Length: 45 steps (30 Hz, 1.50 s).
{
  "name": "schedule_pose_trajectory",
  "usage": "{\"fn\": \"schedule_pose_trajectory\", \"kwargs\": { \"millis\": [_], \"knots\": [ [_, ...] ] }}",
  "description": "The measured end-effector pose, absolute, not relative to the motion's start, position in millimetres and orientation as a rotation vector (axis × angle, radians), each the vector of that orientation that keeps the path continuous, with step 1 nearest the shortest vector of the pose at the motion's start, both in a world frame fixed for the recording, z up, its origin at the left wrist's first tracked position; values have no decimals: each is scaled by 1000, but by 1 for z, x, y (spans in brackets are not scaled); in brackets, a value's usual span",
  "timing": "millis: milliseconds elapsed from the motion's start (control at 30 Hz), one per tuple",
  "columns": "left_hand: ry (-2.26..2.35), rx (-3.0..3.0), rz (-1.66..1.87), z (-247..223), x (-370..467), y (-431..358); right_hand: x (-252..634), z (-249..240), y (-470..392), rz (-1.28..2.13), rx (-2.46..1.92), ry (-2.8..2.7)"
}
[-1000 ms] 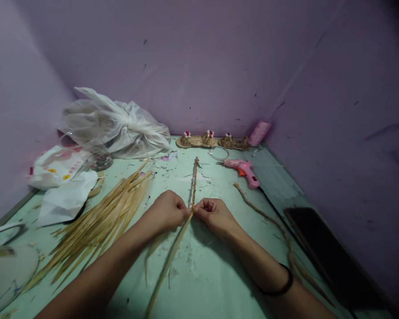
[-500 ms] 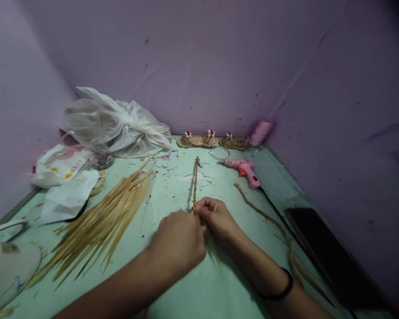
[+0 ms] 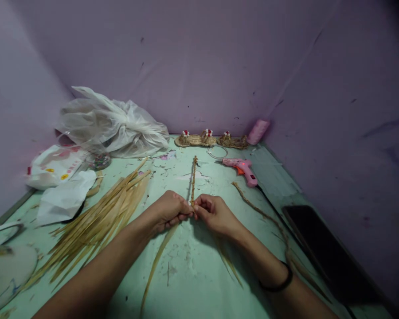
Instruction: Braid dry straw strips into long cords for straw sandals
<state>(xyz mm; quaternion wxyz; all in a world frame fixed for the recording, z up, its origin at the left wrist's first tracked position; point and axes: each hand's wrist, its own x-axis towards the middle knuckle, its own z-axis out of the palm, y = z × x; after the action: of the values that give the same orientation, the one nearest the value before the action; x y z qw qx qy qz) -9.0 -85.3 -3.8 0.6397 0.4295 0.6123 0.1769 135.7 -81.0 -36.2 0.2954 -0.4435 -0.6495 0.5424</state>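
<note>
A thin tan braided cord [image 3: 193, 179] runs away from me down the middle of the table, its near end between my hands. My left hand [image 3: 171, 210] is closed, pinching fibre strands at that end; one long strand [image 3: 156, 266] trails from it toward the front. My right hand [image 3: 213, 214] pinches the cord's near end with thumb and forefinger, close beside the left fingertips. More loose strands [image 3: 228, 261] hang out below the right hand. A black band circles my right wrist.
Dried leaf strips [image 3: 103, 221] lie left. A pink glue gun [image 3: 241, 167], its light red, a second cord [image 3: 259, 210] and a black phone-like slab [image 3: 326, 252] lie right. Woven sandals [image 3: 196, 140], a pink thread spool [image 3: 258, 131] and a white plastic bag [image 3: 119, 124] stand behind.
My left hand has turned and moved left, from partly in front of the right hand to beside it. The long strand on the left now shows. The right hand has barely moved.
</note>
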Motion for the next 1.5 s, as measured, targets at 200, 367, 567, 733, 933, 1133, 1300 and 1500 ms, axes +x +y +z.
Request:
{"fn": "schedule_pose_trajectory", "kwargs": {
  "millis": [200, 367, 567, 733, 933, 1133, 1300, 1500],
  "knots": [
    [1291, 1068, 608, -11, -5, -87, 144, -21, -84, 913, -1409, -2153],
    [1413, 1171, 564, -15, -1, -90, 140, -18, -86, 1088, -1649, -2015],
    [1418, 951, 582, -9, 1, -93, 123, -8, -111, 631, -1697, -2190],
    [1327, 983, 598, -16, -6, -92, 113, -1, -129, 368, -1675, -2400],
    [1296, 997, 567, -10, -11, -87, 130, 5, -106, 837, -1617, -2053],
    [1234, 1042, 528, -7, -13, -87, 130, -8, -87, 1910, -1313, -1140],
    [1216, 1081, 496, -12, -15, -86, 125, -21, -87, 1766, -1396, -1238],
    [1250, 1286, 454, -16, -18, -83, 132, -35, -83, 1707, -1373, -1396]
  ]
}}
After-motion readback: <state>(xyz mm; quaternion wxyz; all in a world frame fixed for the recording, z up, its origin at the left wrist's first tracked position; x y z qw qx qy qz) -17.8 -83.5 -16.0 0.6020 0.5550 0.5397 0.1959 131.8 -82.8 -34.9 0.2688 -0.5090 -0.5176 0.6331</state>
